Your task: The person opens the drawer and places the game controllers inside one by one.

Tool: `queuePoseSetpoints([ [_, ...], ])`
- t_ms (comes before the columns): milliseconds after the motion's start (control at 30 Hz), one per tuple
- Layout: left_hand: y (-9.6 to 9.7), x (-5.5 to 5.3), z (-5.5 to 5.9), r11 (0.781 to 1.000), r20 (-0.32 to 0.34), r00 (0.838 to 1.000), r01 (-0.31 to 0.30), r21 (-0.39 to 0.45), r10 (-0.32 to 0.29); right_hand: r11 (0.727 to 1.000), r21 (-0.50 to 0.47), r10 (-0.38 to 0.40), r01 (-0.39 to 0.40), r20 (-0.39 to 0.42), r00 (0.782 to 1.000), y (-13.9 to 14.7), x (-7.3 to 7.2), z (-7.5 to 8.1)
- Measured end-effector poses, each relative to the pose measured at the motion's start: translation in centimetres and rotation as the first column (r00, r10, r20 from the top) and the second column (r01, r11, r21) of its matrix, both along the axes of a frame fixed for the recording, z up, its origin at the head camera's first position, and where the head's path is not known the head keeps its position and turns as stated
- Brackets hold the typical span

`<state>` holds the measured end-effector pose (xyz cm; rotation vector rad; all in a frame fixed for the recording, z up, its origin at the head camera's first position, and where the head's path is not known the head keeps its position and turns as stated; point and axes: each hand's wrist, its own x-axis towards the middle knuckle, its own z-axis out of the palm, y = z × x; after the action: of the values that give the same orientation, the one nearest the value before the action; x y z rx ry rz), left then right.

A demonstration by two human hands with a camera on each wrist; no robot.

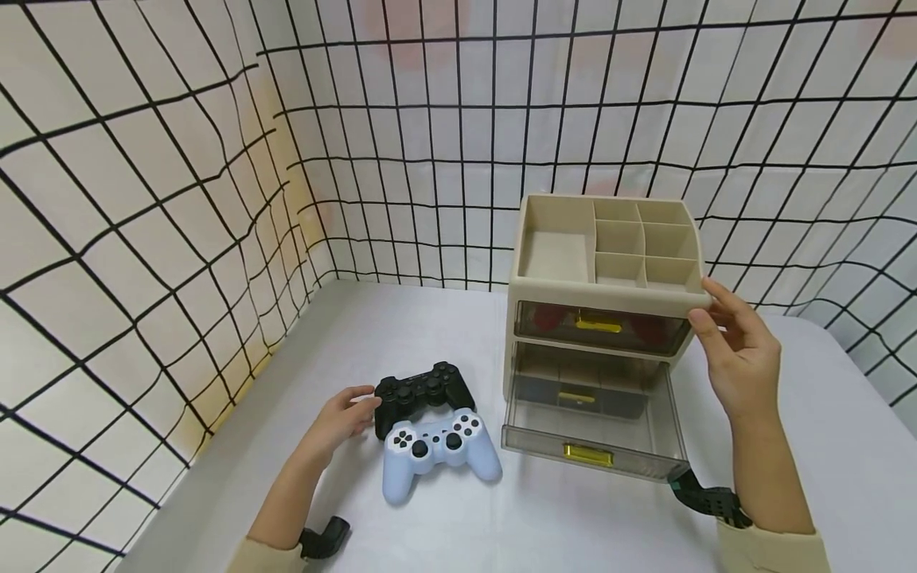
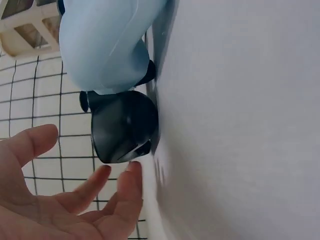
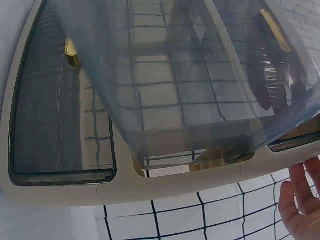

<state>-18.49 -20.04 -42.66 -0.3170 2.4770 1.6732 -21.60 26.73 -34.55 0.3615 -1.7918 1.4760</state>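
Observation:
My left hand (image 1: 347,418) reaches toward the left end of a black game controller (image 1: 423,390), fingers spread and loosely bent. In the left wrist view its fingertips (image 2: 134,169) are just at the controller's end, holding nothing. A light-blue game controller (image 1: 440,450) lies in front of the black one, against it. My right hand (image 1: 745,350) rests at the upper right front corner of a beige desktop drawer organizer (image 1: 609,296), thumb near the front edge and fingers along the side. The organizer's clear middle drawer (image 1: 526,440) is pulled out, with no contents visible inside.
The closed top drawer (image 1: 544,318) holds dark red things, blurred behind its front. Open compartments (image 1: 619,237) form the organizer's top. Black wire grid (image 1: 423,163) walls stand behind and beside the white table (image 1: 315,326).

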Motion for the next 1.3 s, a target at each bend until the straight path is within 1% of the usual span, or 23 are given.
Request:
queuePoseSetpoints([
  [67, -0.1, -0.5, -0.2, 1.0, 0.028, 1.0, 0.01, 0.023, -0.01, 1.0, -0.008, 0.009, -0.009, 0.001, 1.0, 0.0, 0.0, 0.0],
  [233, -0.2, -1.4, -0.5, 0.996, 0.078, 0.996, 0.028, 0.082, -0.034, 1.0, 0.009, -0.013, 0.013, 0.016, 1.0, 0.3, -0.2, -0.3],
  [300, -0.2, -1.7, -0.5, 0.996, 0.087, 0.995, 0.037, 0.078, -0.044, 1.0, 0.021, -0.024, 0.024, 0.024, 0.999, 0.4, -0.3, -0.4],
  [500, -0.1, -2.2, -0.5, 0.998, 0.101, 0.993, 0.054, 0.029, -0.057, 0.999, 0.029, -0.016, 0.015, 0.027, 0.999, 0.5, -0.4, -0.5],
  [633, 0.0, -2.7, -0.7, 0.998, 0.114, 0.992, 0.063, 0.0, -0.063, 0.998, 0.042, -0.046, 0.044, 0.05, 0.998, 0.5, -0.3, -0.5],
  [733, 0.2, -3.0, -0.9, 0.996, 0.116, 0.99, 0.087, -0.031, -0.082, 0.998, 0.043, -0.05, 0.048, 0.053, 0.997, 0.4, -0.2, -0.4],
  [833, 0.2, -3.1, -1.1, 0.994, 0.105, 0.99, 0.101, -0.033, -0.097, 0.999, 0.036, -0.034, 0.033, 0.04, 0.999, 0.3, -0.1, -0.3],
  [900, 0.2, -3.0, -1.2, 0.995, 0.086, 0.991, 0.103, -0.004, -0.103, 1.0, 0.024, -0.012, 0.012, 0.024, 1.0, 0.2, -0.1, -0.2],
  [1033, 0.3, -2.8, -1.0, 0.993, 0.052, 0.994, 0.093, 0.068, -0.097, 1.0, 0.026, -0.017, 0.016, 0.03, 0.999, 0.3, -0.2, -0.3],
  [1133, 0.4, -2.8, -0.8, 0.993, 0.034, 0.997, 0.068, 0.092, -0.071, 0.999, 0.034, -0.029, 0.028, 0.042, 0.999, 0.4, -0.2, -0.3],
  [1300, 0.6, -3.1, -0.7, 0.995, 0.013, 1.0, 0.014, 0.101, -0.015, 1.0, 0.022, -0.016, 0.015, 0.037, 0.999, 0.4, -0.1, -0.3],
])
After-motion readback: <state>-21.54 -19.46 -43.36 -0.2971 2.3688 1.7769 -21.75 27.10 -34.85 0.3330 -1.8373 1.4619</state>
